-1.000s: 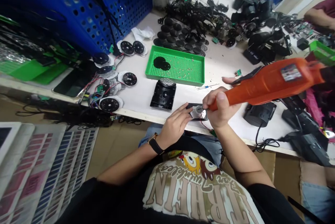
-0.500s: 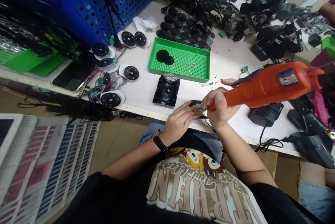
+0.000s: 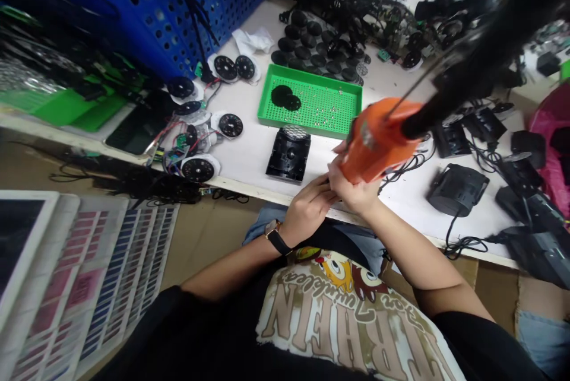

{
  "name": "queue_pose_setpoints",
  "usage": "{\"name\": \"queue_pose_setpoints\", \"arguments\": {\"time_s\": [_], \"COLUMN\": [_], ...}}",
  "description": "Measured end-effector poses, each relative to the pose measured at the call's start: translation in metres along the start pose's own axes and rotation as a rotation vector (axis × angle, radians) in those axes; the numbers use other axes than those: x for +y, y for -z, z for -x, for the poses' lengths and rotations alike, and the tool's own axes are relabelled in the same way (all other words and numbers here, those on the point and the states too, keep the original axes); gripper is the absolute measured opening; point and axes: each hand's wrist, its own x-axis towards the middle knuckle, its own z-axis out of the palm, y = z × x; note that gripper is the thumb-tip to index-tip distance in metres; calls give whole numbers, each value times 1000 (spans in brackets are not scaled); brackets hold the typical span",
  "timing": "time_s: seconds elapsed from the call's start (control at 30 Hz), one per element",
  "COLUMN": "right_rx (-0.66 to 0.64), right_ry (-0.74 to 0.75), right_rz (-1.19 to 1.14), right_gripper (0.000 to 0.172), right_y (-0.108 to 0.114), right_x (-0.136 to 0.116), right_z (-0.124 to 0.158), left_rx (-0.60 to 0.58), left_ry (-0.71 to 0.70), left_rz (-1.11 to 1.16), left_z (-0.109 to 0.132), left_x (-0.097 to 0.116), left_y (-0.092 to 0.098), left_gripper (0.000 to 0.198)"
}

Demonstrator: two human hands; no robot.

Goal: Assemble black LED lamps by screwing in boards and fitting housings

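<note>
The right hand (image 3: 354, 188) has its grip closed around an orange electric screwdriver (image 3: 378, 140), which tilts up toward the top right, just below and right of the green perforated tray (image 3: 307, 127). The left hand (image 3: 307, 209), beside it near the edge of the worktop (image 3: 401, 206), has its grip curled, but what it holds is hidden. A black housing (image 3: 288, 158) sits just below the tray.

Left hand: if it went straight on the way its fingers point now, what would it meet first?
Most likely the right hand, which grips an orange electric screwdriver just past the fingertips of the left hand. Depth is unclear from this view, so the two hands may already be touching.
</note>
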Motion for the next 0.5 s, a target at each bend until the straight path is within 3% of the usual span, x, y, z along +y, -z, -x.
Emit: {"name": "queue_pose_setpoints", "arguments": {"time_s": [0.1,0.2,0.3,0.5], "right_rx": [3,149,283,240], "right_ry": [27,6,80,150], "right_rz": [-67,-303,-440,-474], "right_gripper": [25,21,21,16], "right_y": [1,4,3,1], "right_x": [-6,-23,-42,-59], "right_z": [-5,-4,4,18], "left_rx": [10,4,3,2], "left_ry": [17,89,128,111], "left_rz": [10,67,115,54], "left_z": [-3,-4,-5,-8], "left_x": [0,0,4,14], "left_y": [0,2,4,10], "left_gripper": [16,14,15,12]}}
